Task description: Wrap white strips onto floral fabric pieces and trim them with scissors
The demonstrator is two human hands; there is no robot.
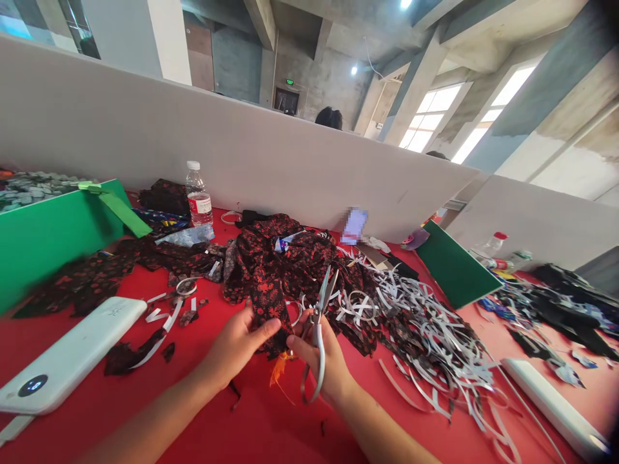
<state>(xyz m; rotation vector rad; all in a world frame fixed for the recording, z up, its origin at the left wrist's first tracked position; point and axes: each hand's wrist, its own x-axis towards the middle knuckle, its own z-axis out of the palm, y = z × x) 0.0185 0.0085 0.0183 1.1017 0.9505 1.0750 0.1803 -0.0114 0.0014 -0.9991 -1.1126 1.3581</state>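
In the head view my left hand [242, 341] is closed on the near edge of a dark floral cloth [271, 296], black with red flowers. My right hand [329, 361] holds a pair of scissors [320, 316] with pale handles; the blades point up and away, slightly apart. The thumb of that hand also meets the cloth's lower edge. The rest of the cloth lies bunched on the red table behind both hands. An orange tuft of thread [279, 370] hangs just below the cloth between my hands.
A heap of white strips [430, 335] covers the right side. Left of my hands lie a white power bank [72, 354] and scraps; behind stands a water bottle [198, 196]. Green dividers [62, 238] flank the table, and a grey partition [290, 154] runs along its back.
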